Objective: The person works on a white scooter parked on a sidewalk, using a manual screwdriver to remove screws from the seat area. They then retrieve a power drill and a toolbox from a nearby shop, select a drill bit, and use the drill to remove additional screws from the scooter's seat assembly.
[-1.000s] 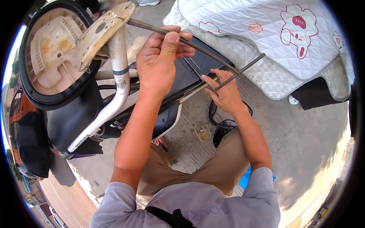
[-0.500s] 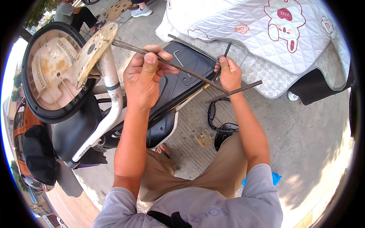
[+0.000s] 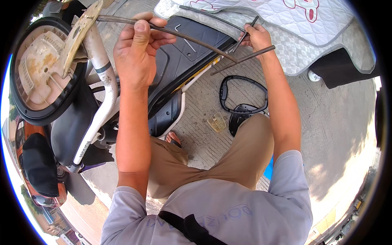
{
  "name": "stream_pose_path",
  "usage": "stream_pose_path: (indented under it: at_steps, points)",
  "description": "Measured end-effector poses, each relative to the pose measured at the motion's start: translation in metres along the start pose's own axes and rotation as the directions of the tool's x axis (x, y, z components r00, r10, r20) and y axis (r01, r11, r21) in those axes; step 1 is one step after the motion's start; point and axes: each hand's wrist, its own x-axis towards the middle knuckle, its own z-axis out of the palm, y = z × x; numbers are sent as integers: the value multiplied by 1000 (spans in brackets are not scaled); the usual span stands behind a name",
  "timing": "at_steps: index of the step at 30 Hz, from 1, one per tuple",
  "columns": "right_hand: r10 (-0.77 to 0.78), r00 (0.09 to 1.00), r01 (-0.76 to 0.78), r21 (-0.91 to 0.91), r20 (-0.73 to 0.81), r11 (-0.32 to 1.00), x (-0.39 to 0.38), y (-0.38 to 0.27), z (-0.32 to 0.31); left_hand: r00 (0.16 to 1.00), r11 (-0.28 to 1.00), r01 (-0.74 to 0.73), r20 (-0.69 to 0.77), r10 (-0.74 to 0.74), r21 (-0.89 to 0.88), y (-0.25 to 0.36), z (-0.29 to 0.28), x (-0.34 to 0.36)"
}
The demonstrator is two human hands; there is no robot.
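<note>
T-bar (image 3: 196,40) in our left hand (image 3: 136,51), pinched between thumb and loosely bent fingers, stretches above the black panel (image 3: 173,65), its tip by the plate (image 3: 80,37), while our right hand (image 3: 258,38) grips a second T-bar (image 3: 254,21), thumb against fingers, near the quilt (image 3: 318,28).

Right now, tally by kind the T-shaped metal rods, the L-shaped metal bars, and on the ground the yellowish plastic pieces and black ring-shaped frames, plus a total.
T-shaped metal rods: 2, one each in the left hand and right hand
L-shaped metal bar: 1
Yellowish plastic piece: 1
Black ring-shaped frame: 1
Total: 5
</note>
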Motion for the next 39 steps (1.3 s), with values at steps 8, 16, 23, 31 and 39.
stream_pose_path:
  at_steps: [8, 16, 23, 31, 39]
  points:
    - [138, 969, -139, 9, -205, 990, -163, 94, -207, 997, 995, 34, 71, -27, -96, -9, -4, 3]
    - [282, 847, -328, -26, -450, 944, -178, 190, -275, 997, 999, 25, 70, -23, -29, -1, -12, 0]
    - [290, 631, -295, 123, -720, 948, -108, 229, -300, 998, 999, 5, 64, -1, -54, 3, -5, -1]
    - [-314, 854, -290, -881, -414, 373, -35, 181, -211, 999, 999, 42, -35, -42, 24, 3, -1, -6]
    - [-775, 470, 811, -552, 422, 192, -75, 18, 53, 999, 994, 43, 30, -40, -103, 8, 7, -5]
